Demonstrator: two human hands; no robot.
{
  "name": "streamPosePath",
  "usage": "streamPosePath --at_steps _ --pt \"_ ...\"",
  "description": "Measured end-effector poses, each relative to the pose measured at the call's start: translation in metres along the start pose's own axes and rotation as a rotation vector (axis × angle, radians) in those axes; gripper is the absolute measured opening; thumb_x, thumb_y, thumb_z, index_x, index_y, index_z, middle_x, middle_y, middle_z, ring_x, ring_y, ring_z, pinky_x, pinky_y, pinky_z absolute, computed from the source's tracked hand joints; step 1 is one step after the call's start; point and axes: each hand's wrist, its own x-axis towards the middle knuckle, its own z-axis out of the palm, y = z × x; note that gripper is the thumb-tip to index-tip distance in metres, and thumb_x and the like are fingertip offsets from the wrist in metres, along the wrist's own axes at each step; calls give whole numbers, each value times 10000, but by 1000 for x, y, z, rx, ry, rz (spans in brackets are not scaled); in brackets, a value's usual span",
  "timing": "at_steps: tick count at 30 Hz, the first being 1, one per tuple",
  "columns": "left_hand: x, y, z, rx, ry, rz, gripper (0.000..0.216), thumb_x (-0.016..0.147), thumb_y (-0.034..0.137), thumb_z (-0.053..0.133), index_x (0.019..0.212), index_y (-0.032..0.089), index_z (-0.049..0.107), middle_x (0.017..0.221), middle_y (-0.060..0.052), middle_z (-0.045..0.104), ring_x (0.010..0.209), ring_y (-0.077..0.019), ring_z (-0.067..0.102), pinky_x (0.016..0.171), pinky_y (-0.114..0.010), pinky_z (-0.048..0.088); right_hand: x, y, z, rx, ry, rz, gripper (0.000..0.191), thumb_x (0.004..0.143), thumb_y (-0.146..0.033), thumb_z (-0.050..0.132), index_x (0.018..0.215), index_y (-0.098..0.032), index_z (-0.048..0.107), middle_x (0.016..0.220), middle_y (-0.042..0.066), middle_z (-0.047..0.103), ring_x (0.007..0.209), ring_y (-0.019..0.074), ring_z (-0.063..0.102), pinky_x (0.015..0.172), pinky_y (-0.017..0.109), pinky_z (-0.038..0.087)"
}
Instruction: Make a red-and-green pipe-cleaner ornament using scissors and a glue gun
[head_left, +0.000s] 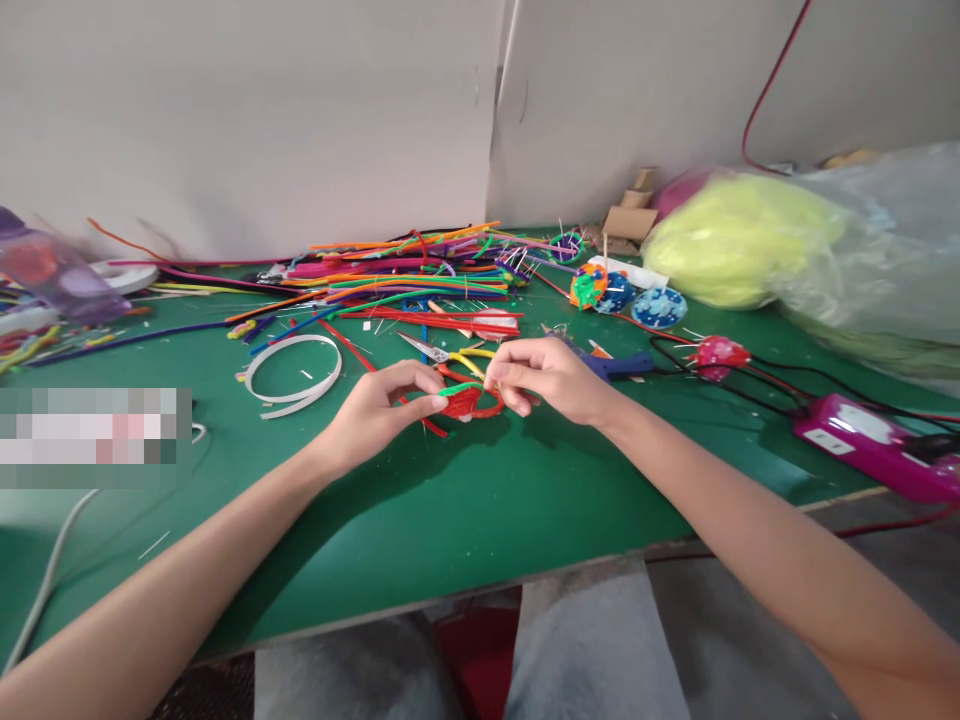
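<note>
My left hand (394,405) pinches a small red piece (460,402) with a fuzzy green edge between thumb and fingers, just above the table. Close on its right, my right hand (544,378) has thumb and forefinger pressed together. A red pipe cleaner (491,409) curves from the piece up to these fingertips, which seem closed on it; the exact grip is partly hidden. Behind both hands lie scissors (429,349) with pointed blades and yellow on the handles, partly covered by the right hand. Another red pipe cleaner (352,346) slants down behind the left hand.
Many coloured pipe cleaners (420,285) are heaped at the back. A coiled white strip (330,350) lies left. On the right are a blue-handled tool (626,366), decorated round pieces (658,307), cables, a magenta power strip (862,440) and a yellow-filled plastic bag (742,240).
</note>
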Motion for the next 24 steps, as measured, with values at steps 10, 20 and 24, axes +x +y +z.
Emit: streamPosePath --at_steps 10,20,24 --pt "0 1 1 -3 -11 -14 225 796 387 672 744 170 645 912 -56 642 893 -200 597 847 -341 443 2 -1 2 1 68 8 146 938 -289 484 891 -161 537 512 -49 544 440 75 452 429 207 286" --pt "-2 7 2 -83 -155 12 212 818 370 659 773 164 637 923 -61 639 905 -199 603 822 -329 461 2 -3 5 -46 75 -1 66 839 -216 527 835 -155 552 614 -51 436 537 78 365 506 231 278" --pt "-2 8 3 -80 -193 38 221 816 377 661 758 164 648 898 -66 649 892 -206 613 847 -355 472 0 -8 10 -130 -77 82 181 824 -316 618 820 -136 601 634 -32 511 559 81 407 520 235 294"
